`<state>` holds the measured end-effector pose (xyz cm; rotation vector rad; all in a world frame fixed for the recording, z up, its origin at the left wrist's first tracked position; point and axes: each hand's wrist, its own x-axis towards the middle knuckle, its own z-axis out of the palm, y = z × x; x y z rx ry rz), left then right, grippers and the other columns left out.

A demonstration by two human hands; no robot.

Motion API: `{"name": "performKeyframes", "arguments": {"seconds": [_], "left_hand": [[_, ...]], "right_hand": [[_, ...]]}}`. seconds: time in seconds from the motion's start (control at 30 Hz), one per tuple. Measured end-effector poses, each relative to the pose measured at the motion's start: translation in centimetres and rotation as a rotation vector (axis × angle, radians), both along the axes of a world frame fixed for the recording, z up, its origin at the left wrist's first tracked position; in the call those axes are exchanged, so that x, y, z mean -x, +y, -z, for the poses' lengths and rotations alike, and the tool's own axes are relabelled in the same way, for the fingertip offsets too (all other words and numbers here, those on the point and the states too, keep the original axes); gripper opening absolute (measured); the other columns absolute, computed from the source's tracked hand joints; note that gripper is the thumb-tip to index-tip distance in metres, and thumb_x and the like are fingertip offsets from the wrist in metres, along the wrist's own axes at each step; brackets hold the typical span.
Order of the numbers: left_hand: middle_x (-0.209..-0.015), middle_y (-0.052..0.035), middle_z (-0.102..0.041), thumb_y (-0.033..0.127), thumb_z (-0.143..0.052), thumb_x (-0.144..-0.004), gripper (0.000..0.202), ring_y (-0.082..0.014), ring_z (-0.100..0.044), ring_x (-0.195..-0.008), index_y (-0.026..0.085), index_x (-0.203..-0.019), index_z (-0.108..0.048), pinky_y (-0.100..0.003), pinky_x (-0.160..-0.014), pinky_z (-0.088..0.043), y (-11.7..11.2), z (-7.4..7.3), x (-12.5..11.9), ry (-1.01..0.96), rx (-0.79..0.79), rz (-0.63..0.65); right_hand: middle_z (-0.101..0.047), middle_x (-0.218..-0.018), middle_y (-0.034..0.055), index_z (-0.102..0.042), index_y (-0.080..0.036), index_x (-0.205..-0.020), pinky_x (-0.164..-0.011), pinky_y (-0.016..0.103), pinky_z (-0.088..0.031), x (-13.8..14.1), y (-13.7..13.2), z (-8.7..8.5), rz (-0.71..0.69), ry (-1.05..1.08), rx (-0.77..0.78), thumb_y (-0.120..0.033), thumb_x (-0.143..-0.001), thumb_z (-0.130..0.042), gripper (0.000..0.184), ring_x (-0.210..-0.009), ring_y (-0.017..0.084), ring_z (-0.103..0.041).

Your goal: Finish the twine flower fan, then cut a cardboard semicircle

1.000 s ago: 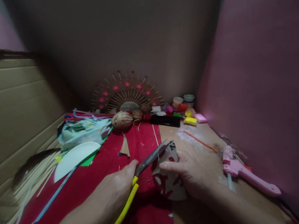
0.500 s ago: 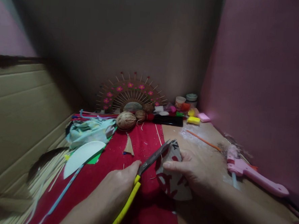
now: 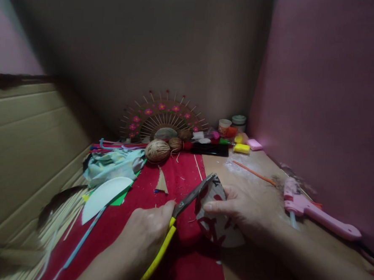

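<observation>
My left hand (image 3: 152,222) is closed round the yellow-handled scissors (image 3: 164,248), whose dark blades point up and to the right. Between thumb and fingers, my right hand (image 3: 236,208) grips a curved piece of grey cardboard (image 3: 222,231) printed with dark red shapes and black marks. The blades lie along the upper left edge of that cardboard, their tips near its top corner. Part of the piece is covered by the right thumb, and its back is out of sight.
A red cloth (image 3: 184,178) and a brown board (image 3: 250,194) cover the table. A pink glue gun (image 3: 321,218) lies right. Twine balls (image 3: 157,151), a flowered fan (image 3: 162,107) and clay packets (image 3: 242,148) are behind; a white paper shape (image 3: 107,194) and sticks (image 3: 63,217) lie left.
The scissor blades look closer together along the cardboard's edge, and the thin curl seen there earlier no longer shows. Both hands stay in nearly the same place.
</observation>
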<state>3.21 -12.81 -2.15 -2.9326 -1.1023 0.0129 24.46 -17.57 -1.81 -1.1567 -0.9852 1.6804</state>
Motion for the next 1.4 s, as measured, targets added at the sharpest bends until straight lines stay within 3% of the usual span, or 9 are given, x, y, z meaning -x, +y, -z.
{"name": "performKeyframes", "arguments": {"seconds": [0.23,0.53,0.77,0.87,1.0,1.13,1.2,1.3,1.4], "left_hand": [[-0.078,-0.0060,-0.064,0.018,-0.035,-0.083,0.027,-0.0179,-0.061,-0.067,0.017,-0.107,-0.047,-0.024,-0.057,-0.041,0.2,0.2,0.0,-0.133,0.019,0.002],[-0.059,0.0001,-0.054,0.020,-0.035,-0.084,0.017,-0.0128,-0.049,-0.047,0.018,-0.090,-0.050,-0.021,-0.046,-0.031,0.5,0.2,0.2,-0.097,0.099,-0.006],[-0.076,-0.0023,-0.063,0.022,-0.036,-0.083,0.023,-0.0155,-0.059,-0.064,0.022,-0.101,-0.051,-0.021,-0.057,-0.041,0.3,-0.4,-0.5,-0.243,0.237,0.023],[-0.069,-0.0016,-0.060,0.021,-0.032,-0.085,0.024,-0.0139,-0.055,-0.056,0.020,-0.099,-0.052,-0.021,-0.052,-0.038,0.2,0.0,-0.4,-0.225,0.220,0.028],[-0.056,0.0013,-0.053,0.023,-0.035,-0.084,0.020,-0.0133,-0.051,-0.048,0.020,-0.092,-0.052,-0.020,-0.045,-0.033,0.7,0.4,-0.2,-0.205,0.219,-0.077],[-0.056,0.0026,-0.053,0.027,-0.039,-0.082,0.021,-0.0137,-0.052,-0.049,0.020,-0.098,-0.050,-0.021,-0.048,-0.037,1.6,0.2,0.1,-0.396,0.165,-0.265],[-0.059,0.0012,-0.056,0.035,-0.040,-0.083,0.021,-0.0139,-0.053,-0.051,0.019,-0.092,-0.051,-0.023,-0.051,-0.040,1.8,0.3,0.1,-0.518,0.139,-0.337],[-0.065,-0.0010,-0.061,0.043,-0.045,-0.083,0.026,-0.0143,-0.058,-0.055,0.018,-0.085,-0.053,-0.024,-0.053,-0.044,1.7,0.8,-0.1,-0.719,0.312,-0.398],[-0.069,-0.0019,-0.062,0.044,-0.049,-0.081,0.032,-0.0146,-0.060,-0.059,0.017,-0.096,-0.052,-0.024,-0.052,-0.046,1.2,1.2,-0.7,-0.851,0.611,-0.422]], "right_hand": [[-0.059,-0.057,0.0008,-0.058,-0.013,-0.066,-0.042,0.017,-0.032,-0.3,0.0,-0.4,-0.071,-0.060,-0.008,-0.017,-0.065,-0.058,0.004,-0.044,0.006,-0.048],[-0.060,-0.056,0.0006,-0.061,-0.014,-0.068,-0.041,0.018,-0.034,-0.3,-0.1,-0.4,-0.089,-0.035,0.032,-0.018,-0.066,-0.057,0.005,-0.042,0.007,-0.048],[-0.055,-0.051,-0.0033,-0.063,-0.012,-0.066,-0.042,0.015,-0.031,-0.5,-0.1,-0.3,-0.156,-0.062,-0.001,-0.011,-0.064,-0.056,0.007,-0.041,0.003,-0.044],[-0.055,-0.050,-0.0038,-0.062,-0.013,-0.065,-0.041,0.015,-0.032,-0.5,-0.1,-0.3,-0.153,-0.056,0.014,-0.009,-0.064,-0.054,0.008,-0.039,0.003,-0.044],[-0.054,-0.048,-0.0035,-0.061,-0.014,-0.066,-0.038,0.017,-0.034,-0.6,-0.1,-0.1,-0.164,-0.064,0.015,-0.012,-0.064,-0.056,0.006,-0.037,0.006,-0.046],[-0.058,-0.056,-0.0012,-0.058,-0.015,-0.066,-0.040,0.017,-0.034,-0.6,-0.1,-0.1,-0.091,-0.053,-0.003,-0.017,-0.066,-0.058,0.002,-0.042,0.006,-0.048],[-0.057,-0.057,-0.0010,-0.058,-0.015,-0.068,-0.041,0.017,-0.033,-0.4,-0.2,0.0,-0.083,-0.052,-0.020,-0.020,-0.068,-0.059,0.005,-0.044,0.006,-0.047],[-0.054,-0.058,-0.0020,-0.057,-0.015,-0.072,-0.044,0.017,-0.033,0.0,-0.3,0.0,-0.086,-0.045,-0.093,-0.024,-0.072,-0.058,0.009,-0.046,0.005,-0.045],[-0.048,-0.058,-0.0039,-0.054,-0.016,-0.072,-0.045,0.018,-0.032,0.4,-0.5,-0.1,-0.091,-0.095,-0.235,-0.026,-0.077,-0.055,0.011,-0.048,0.005,-0.041]]}}
